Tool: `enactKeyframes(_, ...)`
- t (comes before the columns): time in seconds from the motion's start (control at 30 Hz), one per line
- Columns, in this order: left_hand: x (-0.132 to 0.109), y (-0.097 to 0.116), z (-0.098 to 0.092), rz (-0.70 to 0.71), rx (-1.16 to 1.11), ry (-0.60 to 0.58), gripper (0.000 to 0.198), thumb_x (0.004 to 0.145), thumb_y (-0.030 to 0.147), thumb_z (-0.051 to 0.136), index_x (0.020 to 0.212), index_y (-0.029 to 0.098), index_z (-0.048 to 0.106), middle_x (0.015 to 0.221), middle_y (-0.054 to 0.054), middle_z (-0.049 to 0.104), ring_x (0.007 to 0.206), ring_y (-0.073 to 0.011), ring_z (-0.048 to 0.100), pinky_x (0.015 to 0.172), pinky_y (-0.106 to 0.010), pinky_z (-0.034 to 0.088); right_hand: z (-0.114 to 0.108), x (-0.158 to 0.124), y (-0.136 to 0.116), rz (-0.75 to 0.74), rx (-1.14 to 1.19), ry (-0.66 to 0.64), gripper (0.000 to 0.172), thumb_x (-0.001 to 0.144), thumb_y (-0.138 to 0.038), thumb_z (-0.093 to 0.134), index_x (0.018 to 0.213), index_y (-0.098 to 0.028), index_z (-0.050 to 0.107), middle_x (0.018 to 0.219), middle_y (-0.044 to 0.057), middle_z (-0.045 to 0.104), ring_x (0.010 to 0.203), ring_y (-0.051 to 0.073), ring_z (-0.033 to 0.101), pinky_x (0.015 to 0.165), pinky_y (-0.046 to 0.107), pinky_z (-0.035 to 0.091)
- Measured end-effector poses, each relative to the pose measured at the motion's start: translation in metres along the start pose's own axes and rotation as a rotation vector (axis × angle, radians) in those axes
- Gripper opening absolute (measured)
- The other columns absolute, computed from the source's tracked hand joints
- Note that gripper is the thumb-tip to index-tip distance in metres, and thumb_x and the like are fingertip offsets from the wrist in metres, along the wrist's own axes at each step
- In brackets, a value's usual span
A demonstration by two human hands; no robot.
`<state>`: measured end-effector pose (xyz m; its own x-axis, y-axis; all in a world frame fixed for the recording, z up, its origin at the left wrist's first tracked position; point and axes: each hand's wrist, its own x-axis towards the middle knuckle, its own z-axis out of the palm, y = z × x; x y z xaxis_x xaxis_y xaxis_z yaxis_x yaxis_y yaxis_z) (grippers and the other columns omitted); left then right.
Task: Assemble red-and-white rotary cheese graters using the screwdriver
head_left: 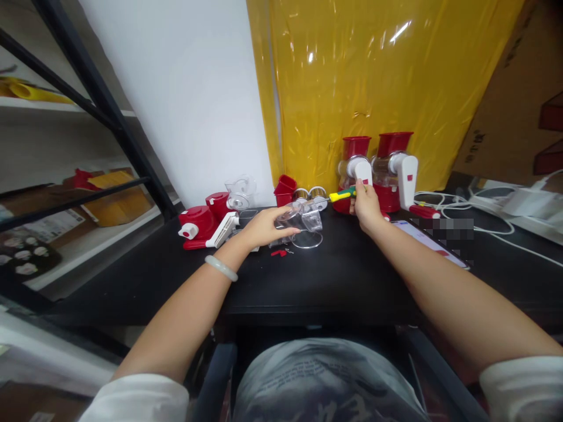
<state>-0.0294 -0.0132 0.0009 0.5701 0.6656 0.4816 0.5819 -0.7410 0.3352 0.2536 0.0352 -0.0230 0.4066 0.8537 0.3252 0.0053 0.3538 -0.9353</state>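
My left hand [269, 227] is closed around a clear plastic housing [308, 218] that lies tilted above the black table. In my right hand [366, 205] is a screwdriver [341, 194] with a yellow and green handle, its shaft pointing left at the housing's end. Whether the tip touches the plastic is too small to tell. Just in front of the housing lie a clear ring-like part [308, 240] and a small red piece [278, 253]. Behind it stand a red hopper [285, 189] and metal grater drums [317, 194].
Two red and white rotary graters [357, 167] stand at the back right. A red grater base [197, 223] with a white crank sits at the left. A phone [428, 243] and white cables [466, 214] lie on the right of the table [308, 293]. Shelving [101, 117] rises at left.
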Motion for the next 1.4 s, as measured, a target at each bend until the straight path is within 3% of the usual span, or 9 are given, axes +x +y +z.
enactKeyframes(0.17, 0.0, 0.002, 0.0, -0.006, 0.001, -0.004, 0.057, 0.078, 0.054, 0.071, 0.126, 0.023, 0.062, 0.12, -0.007, 0.069, 0.108, -0.0257, 0.064, 0.097, -0.039, 0.048, 0.003, -0.004, -0.006, 0.094, 0.027, 0.053, 0.019, 0.093, -0.042, 0.038, 0.091, -0.024, 0.043, 0.06, -0.006, 0.05, 0.037, 0.01, 0.05, 0.035, 0.02, 0.038)
enactKeyframes(0.43, 0.002, 0.001, 0.0, 0.0, 0.015, -0.014, 0.056, 0.079, 0.054, 0.07, 0.125, 0.024, 0.063, 0.11, -0.005, 0.071, 0.097, -0.0239, 0.067, 0.088, -0.036, 0.05, 0.002, -0.001, -0.011, 0.055, 0.049, 0.036, 0.012, 0.089, -0.031, 0.042, 0.092, -0.021, 0.047, 0.057, -0.006, 0.05, 0.036, 0.009, 0.05, 0.036, 0.019, 0.038)
enactKeyframes(0.87, 0.002, -0.003, 0.002, -0.013, -0.01, -0.011, 0.055, 0.078, 0.051, 0.072, 0.126, 0.025, 0.063, 0.118, -0.006, 0.07, 0.105, -0.0255, 0.066, 0.094, -0.038, 0.049, 0.0, -0.004, -0.008, -0.051, 0.019, 0.023, 0.039, 0.085, -0.063, 0.053, 0.089, -0.025, 0.046, 0.044, -0.011, 0.037, 0.033, 0.01, 0.041, 0.034, 0.021, 0.034)
enactKeyframes(1.03, 0.002, -0.001, 0.001, -0.011, -0.014, -0.014, 0.059, 0.077, 0.053, 0.072, 0.128, 0.025, 0.062, 0.116, -0.006, 0.071, 0.104, -0.0247, 0.066, 0.092, -0.037, 0.05, -0.004, 0.001, -0.006, -0.074, -0.071, 0.06, 0.049, 0.082, -0.071, 0.05, 0.092, -0.023, 0.054, 0.045, -0.008, 0.043, 0.034, 0.012, 0.046, 0.034, 0.024, 0.039)
enactKeyframes(1.2, 0.001, -0.001, 0.001, 0.002, 0.005, 0.002, 0.059, 0.076, 0.055, 0.072, 0.126, 0.023, 0.063, 0.114, -0.007, 0.071, 0.102, -0.0245, 0.067, 0.09, -0.036, 0.05, -0.004, 0.002, -0.008, 0.076, 0.054, 0.06, 0.043, 0.091, -0.058, 0.04, 0.099, -0.02, 0.058, 0.058, 0.0, 0.059, 0.039, 0.015, 0.056, 0.036, 0.026, 0.045)
enactKeyframes(1.4, 0.001, -0.002, 0.001, 0.007, 0.022, -0.008, 0.061, 0.077, 0.056, 0.071, 0.127, 0.023, 0.062, 0.114, -0.007, 0.071, 0.101, -0.0247, 0.067, 0.09, -0.037, 0.05, -0.001, -0.003, -0.013, 0.037, 0.172, 0.043, 0.025, 0.091, -0.038, 0.039, 0.097, -0.019, 0.056, 0.071, -0.001, 0.064, 0.039, 0.01, 0.057, 0.035, 0.021, 0.041)
